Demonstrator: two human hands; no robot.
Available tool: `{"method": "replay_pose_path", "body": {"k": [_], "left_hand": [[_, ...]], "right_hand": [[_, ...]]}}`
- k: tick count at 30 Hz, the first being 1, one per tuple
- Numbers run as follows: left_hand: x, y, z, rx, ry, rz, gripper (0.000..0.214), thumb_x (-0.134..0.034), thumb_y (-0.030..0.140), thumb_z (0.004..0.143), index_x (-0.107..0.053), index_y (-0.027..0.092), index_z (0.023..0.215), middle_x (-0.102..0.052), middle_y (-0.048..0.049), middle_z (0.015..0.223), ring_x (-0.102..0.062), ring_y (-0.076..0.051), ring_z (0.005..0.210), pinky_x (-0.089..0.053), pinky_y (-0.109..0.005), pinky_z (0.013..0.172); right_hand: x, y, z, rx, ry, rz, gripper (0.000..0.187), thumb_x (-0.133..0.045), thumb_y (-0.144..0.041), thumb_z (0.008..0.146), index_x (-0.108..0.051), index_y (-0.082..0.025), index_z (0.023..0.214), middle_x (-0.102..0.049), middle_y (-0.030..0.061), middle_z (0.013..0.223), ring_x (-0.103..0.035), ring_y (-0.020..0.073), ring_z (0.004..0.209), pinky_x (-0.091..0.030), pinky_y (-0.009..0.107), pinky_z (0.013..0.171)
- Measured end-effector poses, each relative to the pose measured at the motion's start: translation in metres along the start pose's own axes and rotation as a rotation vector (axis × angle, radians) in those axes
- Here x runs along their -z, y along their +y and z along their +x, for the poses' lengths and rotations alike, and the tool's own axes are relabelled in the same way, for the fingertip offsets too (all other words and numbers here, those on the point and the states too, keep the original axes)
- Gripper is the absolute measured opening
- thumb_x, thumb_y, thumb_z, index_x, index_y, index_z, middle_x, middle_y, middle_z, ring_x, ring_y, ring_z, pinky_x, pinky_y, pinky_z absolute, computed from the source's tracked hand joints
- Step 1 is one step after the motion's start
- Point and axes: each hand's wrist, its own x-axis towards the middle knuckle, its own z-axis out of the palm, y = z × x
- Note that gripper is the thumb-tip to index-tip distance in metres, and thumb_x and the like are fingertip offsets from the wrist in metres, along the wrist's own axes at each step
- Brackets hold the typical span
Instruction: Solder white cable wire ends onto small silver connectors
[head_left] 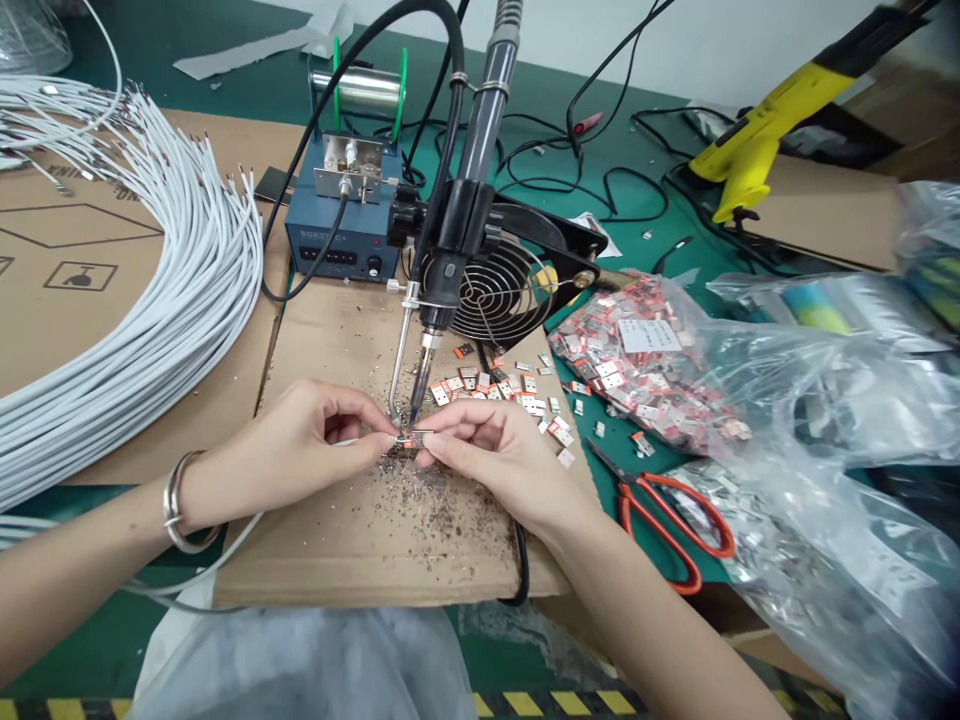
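While you pinched the small connector (412, 438) over the cardboard (337, 540), your left hand (300, 450) held the white wire (346, 441) to it. Your right hand (491, 455) gripped its other end, fingertips almost meeting beneath the soldering iron tip (420, 395). This looked like the soldering step, and the next move called for steady fingers near hot metal.

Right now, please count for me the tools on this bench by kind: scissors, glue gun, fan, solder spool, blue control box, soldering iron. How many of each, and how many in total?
scissors: 1
glue gun: 1
fan: 1
solder spool: 1
blue control box: 1
soldering iron: 1
Total: 6
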Motion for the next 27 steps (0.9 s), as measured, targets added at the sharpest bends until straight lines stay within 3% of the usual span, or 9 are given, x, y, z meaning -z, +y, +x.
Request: {"method": "replay_pose_path", "body": {"k": [15,27], "left_hand": [[0.0003,0.0026,0.0014,0.043,-0.009,0.025,0.031,-0.054,0.043,0.078,-0.066,0.015,0.081,-0.055,-0.0013,0.062,-0.036,-0.006,0.052,-0.027,-0.017,0.045],[0.0007,0.0019,0.0008,0.036,-0.014,0.015,0.030,-0.054,0.042,0.078,-0.066,0.015,0.082,-0.055,-0.0007,0.062,-0.037,-0.005,0.053,-0.028,-0.016,0.046]], "right_hand": [[-0.0003,-0.0033,-0.0012,-0.045,0.021,-0.034,0.016,-0.068,-0.022,0.069,-0.063,-0.011,0.080,-0.065,0.0032,0.067,-0.060,0.0045,0.061,-0.044,0.011,0.057],[0.0012,-0.0016,-0.0004,-0.010,0.016,-0.016,0.016,-0.069,-0.021,0.069,-0.063,-0.010,0.080,-0.065,0.0030,0.067,-0.062,0.0053,0.062,-0.048,0.009,0.060]]}}
